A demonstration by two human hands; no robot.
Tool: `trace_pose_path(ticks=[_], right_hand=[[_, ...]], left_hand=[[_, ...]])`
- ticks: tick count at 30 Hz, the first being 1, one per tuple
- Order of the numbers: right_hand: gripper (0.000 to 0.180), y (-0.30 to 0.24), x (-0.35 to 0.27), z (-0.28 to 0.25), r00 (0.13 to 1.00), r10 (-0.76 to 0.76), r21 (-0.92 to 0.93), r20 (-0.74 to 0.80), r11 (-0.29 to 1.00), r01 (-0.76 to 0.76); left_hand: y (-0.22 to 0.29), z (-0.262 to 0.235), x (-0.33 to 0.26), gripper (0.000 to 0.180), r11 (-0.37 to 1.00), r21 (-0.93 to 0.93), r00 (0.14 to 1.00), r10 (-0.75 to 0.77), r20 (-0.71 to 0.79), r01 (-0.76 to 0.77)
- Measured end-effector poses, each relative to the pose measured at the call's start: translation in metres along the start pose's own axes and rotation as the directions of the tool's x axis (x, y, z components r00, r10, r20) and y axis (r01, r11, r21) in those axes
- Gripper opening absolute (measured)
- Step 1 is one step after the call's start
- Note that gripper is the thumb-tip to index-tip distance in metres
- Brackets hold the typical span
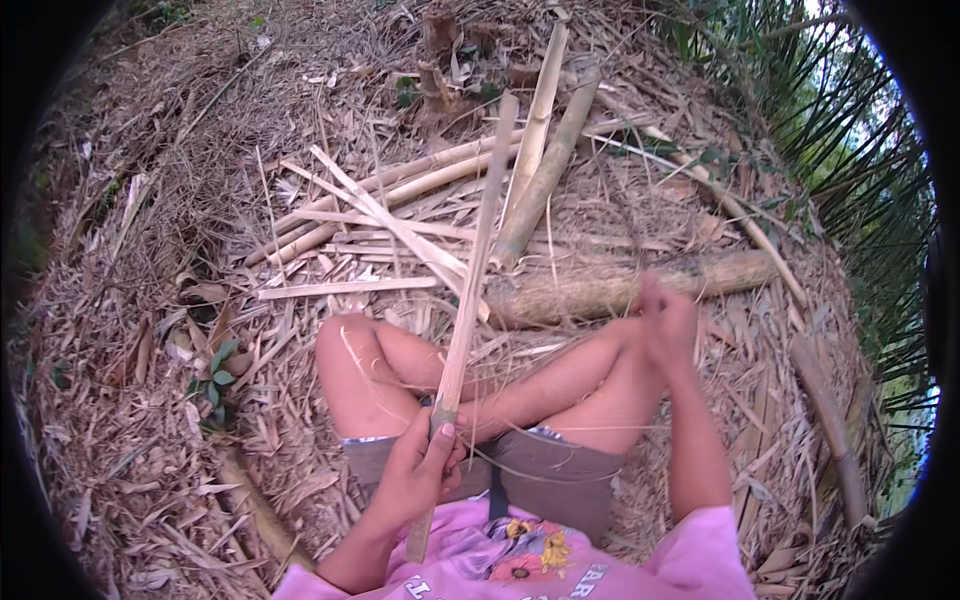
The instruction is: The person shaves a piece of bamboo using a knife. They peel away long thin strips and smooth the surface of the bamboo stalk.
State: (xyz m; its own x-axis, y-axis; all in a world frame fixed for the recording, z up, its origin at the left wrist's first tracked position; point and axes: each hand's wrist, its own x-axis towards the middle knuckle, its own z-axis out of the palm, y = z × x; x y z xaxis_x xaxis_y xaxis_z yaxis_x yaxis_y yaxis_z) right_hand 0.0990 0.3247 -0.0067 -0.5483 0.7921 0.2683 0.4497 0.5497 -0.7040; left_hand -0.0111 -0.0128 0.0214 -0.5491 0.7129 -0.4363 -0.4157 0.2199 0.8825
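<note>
My left hand point(412, 472) is closed around the lower part of a long split bamboo strip point(468, 310). The strip points up and away from my lap, and its short lower end shows below the fist against my shirt. To the right, my right hand point(670, 328) is raised by my right knee with fingers curled. A thin, dark, blurred shape rises above those fingers; what they hold is not clear. Fine pale bamboo slivers lie across my crossed legs and brown shorts point(560, 470).
Beyond my shins lies a thick bamboo log point(620, 290). Several split strips point(385, 215) are piled at its left, and a bamboo pole point(555, 165) leans over it. A stump point(440, 70) stands farther off. Dry leaves cover the ground; bamboo stalks point(860, 150) grow at right.
</note>
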Motion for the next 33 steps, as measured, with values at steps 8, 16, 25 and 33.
trace_pose_path(ticks=[8,16,25,33], right_hand=[[0.065,-0.089,-0.084,0.03,0.806,-0.569,-0.113,0.161,0.801,0.588],[0.068,-0.098,-0.086,0.038,0.736,-0.633,-0.034,0.241,0.752,0.658],[0.066,-0.067,-0.066,0.055,0.631,-0.747,-0.081,0.21,0.63,0.773],[0.056,0.043,0.056,-0.007,0.978,0.207,-0.279,-0.017,0.938,-0.204]], left_hand=[[0.012,0.03,0.008,0.017,0.996,-0.091,0.991,-0.008,0.131,0.02],[-0.002,0.025,0.003,0.023,0.82,0.49,0.941,0.339,0.003,-0.297],[-0.008,0.009,0.005,0.027,0.707,0.647,0.937,0.349,0.033,-0.286],[0.01,-0.024,-0.05,0.022,0.943,0.328,0.998,-0.064,0.026,0.052]])
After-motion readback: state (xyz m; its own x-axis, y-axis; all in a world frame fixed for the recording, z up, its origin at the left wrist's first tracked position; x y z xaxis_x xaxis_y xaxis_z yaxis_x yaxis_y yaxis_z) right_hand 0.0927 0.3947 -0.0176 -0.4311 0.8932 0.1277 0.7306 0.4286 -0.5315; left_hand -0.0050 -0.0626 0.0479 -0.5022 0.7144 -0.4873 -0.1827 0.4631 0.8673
